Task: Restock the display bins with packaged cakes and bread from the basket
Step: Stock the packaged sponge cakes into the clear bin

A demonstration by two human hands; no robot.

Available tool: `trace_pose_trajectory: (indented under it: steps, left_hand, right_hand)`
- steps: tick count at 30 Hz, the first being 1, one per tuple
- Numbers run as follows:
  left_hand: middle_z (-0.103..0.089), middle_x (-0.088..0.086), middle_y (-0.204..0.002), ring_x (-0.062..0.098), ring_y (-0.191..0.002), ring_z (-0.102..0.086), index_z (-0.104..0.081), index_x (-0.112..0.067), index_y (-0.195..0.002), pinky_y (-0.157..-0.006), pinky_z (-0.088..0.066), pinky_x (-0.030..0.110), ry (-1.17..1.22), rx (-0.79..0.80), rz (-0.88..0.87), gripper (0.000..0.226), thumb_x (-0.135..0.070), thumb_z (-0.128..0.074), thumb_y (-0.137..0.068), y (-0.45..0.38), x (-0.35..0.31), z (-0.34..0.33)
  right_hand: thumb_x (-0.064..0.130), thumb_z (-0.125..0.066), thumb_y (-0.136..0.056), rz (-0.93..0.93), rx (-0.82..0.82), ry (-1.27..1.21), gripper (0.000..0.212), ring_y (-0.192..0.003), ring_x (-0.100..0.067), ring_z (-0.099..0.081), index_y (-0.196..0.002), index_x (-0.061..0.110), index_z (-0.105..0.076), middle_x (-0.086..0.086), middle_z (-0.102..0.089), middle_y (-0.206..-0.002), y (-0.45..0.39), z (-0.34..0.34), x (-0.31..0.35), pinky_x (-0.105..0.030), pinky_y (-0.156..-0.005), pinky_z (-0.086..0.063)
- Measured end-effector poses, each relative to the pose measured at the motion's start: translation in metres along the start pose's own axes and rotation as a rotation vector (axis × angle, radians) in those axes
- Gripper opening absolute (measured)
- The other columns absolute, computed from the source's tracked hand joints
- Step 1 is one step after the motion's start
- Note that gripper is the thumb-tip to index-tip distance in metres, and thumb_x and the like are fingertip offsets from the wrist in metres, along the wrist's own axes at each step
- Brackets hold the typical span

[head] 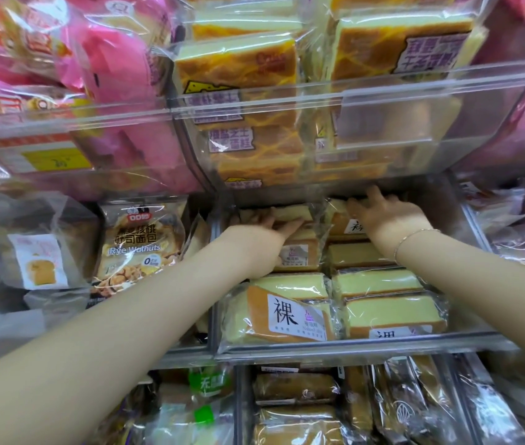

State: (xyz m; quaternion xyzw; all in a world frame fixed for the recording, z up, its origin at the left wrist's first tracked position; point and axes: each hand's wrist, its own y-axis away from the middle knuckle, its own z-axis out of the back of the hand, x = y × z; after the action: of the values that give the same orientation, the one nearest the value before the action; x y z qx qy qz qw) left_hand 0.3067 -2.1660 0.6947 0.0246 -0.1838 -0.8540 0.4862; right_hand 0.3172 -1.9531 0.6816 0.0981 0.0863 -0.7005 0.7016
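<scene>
My left hand [262, 234] grips a wrapped cake [290, 220] at the bin's [351, 347] rear; my right hand [389, 216] rests on another cake [341, 220], fingers spread.

Bright, even light; plastic glare; edges bowed, softly blurred.

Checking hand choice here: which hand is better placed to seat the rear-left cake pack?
Left. The left hand already lies on the rear-left cake pack; the right hand rests on the right column's rear pack.
</scene>
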Motion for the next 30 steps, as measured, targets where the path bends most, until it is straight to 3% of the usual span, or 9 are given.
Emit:
trace_pose_trajectory:
  steps: [3, 5, 8, 11, 14, 18, 23, 27, 30]
  left_hand:
    - [0.008, 0.011, -0.16, 0.033, -0.145, -0.017, 0.004, -0.036, -0.151, -0.113, -0.024, 0.045, 0.049, 0.0, -0.003, 0.076, -0.032, -0.049, -0.098, 0.012, -0.003, 0.015]
    - [-0.02, 0.012, -0.158, 0.029, -0.137, -0.035, -0.021, -0.027, -0.151, -0.108, -0.033, 0.039, 0.114, -0.091, -0.053, 0.062, -0.037, -0.049, -0.097, 0.03, -0.001, 0.029]
    - [-0.067, -0.005, -0.11, 0.014, -0.099, -0.062, -0.063, -0.033, -0.114, -0.086, -0.05, 0.035, 0.28, -0.076, -0.125, 0.051, -0.069, -0.041, -0.086, 0.066, 0.003, 0.046]
    - [-0.065, -0.013, -0.115, 0.009, -0.105, -0.059, -0.059, -0.038, -0.122, -0.088, -0.047, 0.03, 0.25, 0.164, -0.094, 0.072, -0.085, -0.037, -0.072, 0.098, 0.0, 0.046]
    - [-0.06, -0.006, -0.109, 0.021, -0.114, -0.048, -0.053, -0.032, -0.126, -0.08, -0.044, 0.031, 0.078, 0.206, -0.084, 0.067, -0.076, -0.048, -0.077, 0.106, -0.003, 0.031]
    - [-0.066, -0.011, -0.092, 0.011, -0.095, -0.054, -0.06, -0.034, -0.117, -0.084, -0.049, 0.036, 0.245, 0.039, -0.137, 0.054, -0.068, -0.061, -0.075, 0.111, 0.003, 0.022]
    - [-0.067, -0.029, -0.097, -0.012, -0.093, -0.056, -0.064, -0.044, -0.114, -0.08, -0.045, 0.012, 0.563, -0.283, -0.198, 0.048, -0.053, -0.076, -0.069, 0.123, 0.004, 0.019]
    - [-0.066, -0.028, -0.106, -0.017, -0.102, -0.055, -0.068, -0.037, -0.114, -0.088, -0.04, 0.004, 0.78, -0.496, -0.251, 0.049, -0.037, -0.084, -0.068, 0.122, -0.008, 0.015]
    - [-0.067, -0.014, -0.113, -0.008, -0.106, -0.057, -0.07, -0.025, -0.114, -0.093, -0.04, 0.007, 0.816, -0.613, -0.288, 0.049, -0.022, -0.086, -0.068, 0.112, -0.026, 0.011]
  right_hand:
    - [0.01, -0.05, -0.088, -0.034, 0.076, -0.143, 0.067, -0.111, -0.038, -0.05, -0.145, 0.021, -0.017, -0.015, -0.035, -0.133, 0.017, 0.02, 0.001, -0.046, -0.088, -0.048]
    - [0.021, -0.052, -0.089, 0.03, -0.033, -0.273, 0.051, -0.109, -0.035, -0.053, -0.136, 0.021, -0.032, -0.007, -0.046, -0.121, 0.038, 0.03, 0.009, -0.042, -0.086, -0.047]
    - [0.037, -0.058, -0.085, 0.284, 0.088, -0.68, 0.025, -0.092, -0.014, -0.059, -0.11, 0.033, -0.055, 0.012, -0.058, -0.093, 0.073, 0.043, 0.025, -0.029, -0.078, -0.046]
    - [0.05, -0.059, -0.082, 0.429, 0.519, -0.794, 0.047, -0.083, 0.001, -0.055, -0.126, 0.034, -0.052, 0.016, -0.06, -0.099, 0.083, 0.047, 0.041, -0.017, -0.071, -0.042]
    - [0.04, -0.062, -0.085, 0.508, 0.523, -0.715, 0.053, -0.08, -0.003, -0.052, -0.134, 0.028, -0.046, 0.01, -0.055, -0.102, 0.079, 0.039, 0.053, -0.013, -0.067, -0.042]
    - [0.036, -0.068, -0.081, 0.517, 0.461, -0.804, 0.039, -0.083, 0.0, -0.049, -0.118, 0.032, -0.057, 0.013, -0.048, -0.099, 0.08, 0.03, 0.052, -0.014, -0.069, -0.04]
    - [0.014, -0.086, -0.062, 0.455, 0.36, -1.164, 0.038, -0.091, -0.016, -0.064, -0.087, 0.016, -0.056, 0.001, -0.067, -0.094, 0.082, 0.035, 0.027, -0.042, -0.083, -0.05]
    - [0.03, -0.09, -0.048, 0.428, 0.327, -1.308, 0.052, -0.092, -0.015, -0.066, -0.091, 0.027, -0.062, 0.001, -0.069, -0.095, 0.081, 0.048, -0.005, -0.037, -0.083, -0.049]
    - [0.033, -0.087, -0.059, 0.446, 0.41, -1.161, 0.058, -0.097, -0.016, -0.066, -0.11, 0.036, -0.061, 0.005, -0.068, -0.106, 0.08, 0.055, -0.021, -0.037, -0.085, -0.054]
